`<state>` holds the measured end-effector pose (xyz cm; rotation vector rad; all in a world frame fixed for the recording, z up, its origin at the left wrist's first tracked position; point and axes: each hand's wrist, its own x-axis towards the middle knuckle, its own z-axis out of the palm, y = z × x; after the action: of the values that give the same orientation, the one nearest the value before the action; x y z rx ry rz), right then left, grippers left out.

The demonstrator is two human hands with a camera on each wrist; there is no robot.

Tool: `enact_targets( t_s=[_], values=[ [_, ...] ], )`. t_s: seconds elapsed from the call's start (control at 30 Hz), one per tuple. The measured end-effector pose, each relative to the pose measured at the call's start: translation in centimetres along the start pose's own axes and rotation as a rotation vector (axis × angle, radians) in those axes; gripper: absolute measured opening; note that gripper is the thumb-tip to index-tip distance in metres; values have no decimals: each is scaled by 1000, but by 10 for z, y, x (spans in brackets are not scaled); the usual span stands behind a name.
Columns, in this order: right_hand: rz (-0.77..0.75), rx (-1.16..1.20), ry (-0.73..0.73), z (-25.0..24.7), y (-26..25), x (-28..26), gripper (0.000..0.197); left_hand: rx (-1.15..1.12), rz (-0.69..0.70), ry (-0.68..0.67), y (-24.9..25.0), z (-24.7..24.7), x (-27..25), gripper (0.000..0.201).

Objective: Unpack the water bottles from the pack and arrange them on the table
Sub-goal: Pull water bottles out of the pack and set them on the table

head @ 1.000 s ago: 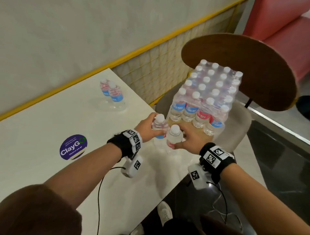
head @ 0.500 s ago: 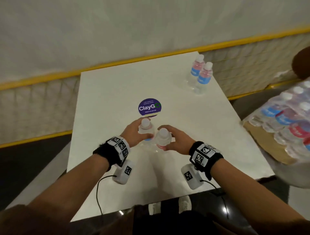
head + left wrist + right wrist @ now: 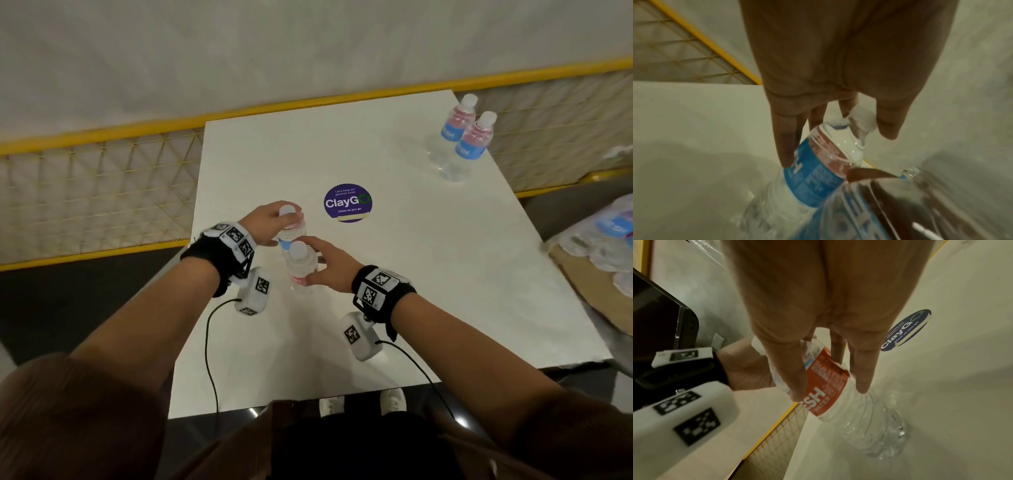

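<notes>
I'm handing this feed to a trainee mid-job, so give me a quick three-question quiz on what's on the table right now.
1. True or false: each hand holds a bottle.
2. How many bottles stand unheld at the table's far right corner?
3. The round sticker lies: A) under the pack B) just beyond the held bottles C) at the near edge.

Key:
1. True: the left hand grips one bottle, the right hand another bottle.
2. Two.
3. B.
</notes>
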<state>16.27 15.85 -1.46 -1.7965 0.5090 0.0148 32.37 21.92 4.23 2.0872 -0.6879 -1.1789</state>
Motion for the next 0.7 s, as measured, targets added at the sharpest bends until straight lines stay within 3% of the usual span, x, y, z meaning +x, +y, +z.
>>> enact_targets(
  t_s=[0.17, 0.23, 0.3, 0.43, 0.57, 0.7],
  values=[
    [10, -3, -16, 7, 0, -1, 75, 505, 44, -50, 20, -8, 0, 45],
    [90, 10, 4, -3, 7, -9, 79, 691, 89, -17, 38, -2, -8, 53],
    [163, 8, 36, -21, 20, -23, 70, 815, 197, -1, 61, 14, -18, 54],
    [263, 0, 129, -66, 55, -67, 46, 944, 423, -127, 98, 80, -32, 50],
    [380, 38, 301, -116, 100, -123, 40, 1029, 446, -357, 105, 172, -17, 49],
    [491, 107, 533, -172, 140, -184, 40, 1008, 462, -452, 118, 254, -7, 52]
  ],
)
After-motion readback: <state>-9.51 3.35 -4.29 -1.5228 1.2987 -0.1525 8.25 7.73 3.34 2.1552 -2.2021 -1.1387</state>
